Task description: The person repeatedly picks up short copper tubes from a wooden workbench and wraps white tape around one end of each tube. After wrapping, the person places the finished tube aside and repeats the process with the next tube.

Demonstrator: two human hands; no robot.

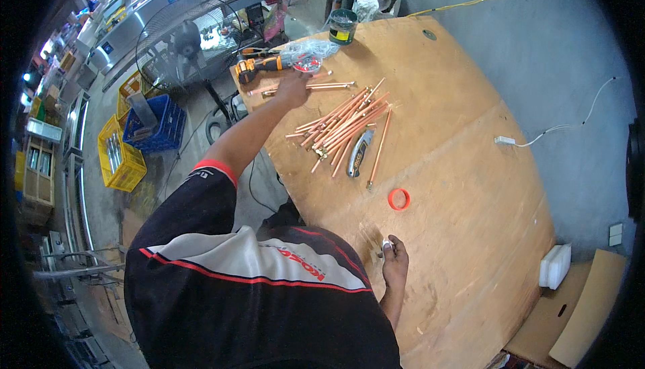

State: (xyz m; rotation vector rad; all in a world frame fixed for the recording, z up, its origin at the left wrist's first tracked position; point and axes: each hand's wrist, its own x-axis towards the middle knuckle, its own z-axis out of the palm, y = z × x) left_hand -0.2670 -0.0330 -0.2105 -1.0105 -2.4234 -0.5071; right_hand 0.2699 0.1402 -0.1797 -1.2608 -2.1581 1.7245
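The left hand (293, 89) reached far across the wooden table (470, 187), fingers spread loosely over a few copper tubes (316, 87) lying near the drill (259, 66); whether it gripped one, I couldn't tell. Those tubes ran left to right, ends pointing toward the larger pile (342, 127), which slanted up to the right. The right hand (394, 261) stayed close to the body, pinching a small white piece (387, 243), well apart from the tubes.
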